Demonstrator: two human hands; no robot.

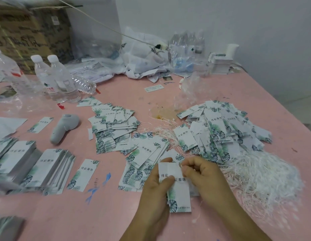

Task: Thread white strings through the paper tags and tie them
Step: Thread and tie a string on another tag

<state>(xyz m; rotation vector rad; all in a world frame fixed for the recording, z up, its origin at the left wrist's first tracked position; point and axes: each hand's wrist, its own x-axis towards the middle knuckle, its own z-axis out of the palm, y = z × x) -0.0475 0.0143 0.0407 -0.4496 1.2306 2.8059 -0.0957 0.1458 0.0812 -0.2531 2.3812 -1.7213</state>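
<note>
Left hand (157,186) clamps the light, bendy tag (177,190); right hand (201,173) fingers pinch thin, limp string (181,165) at its far edge.

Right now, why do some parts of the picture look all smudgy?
In the head view, the edges smear: the tag stacks at left and the cardboard box look blurred and stretched by the wide lens; the held tag in the hands is sharper; light is soft, shadows faint.
</note>
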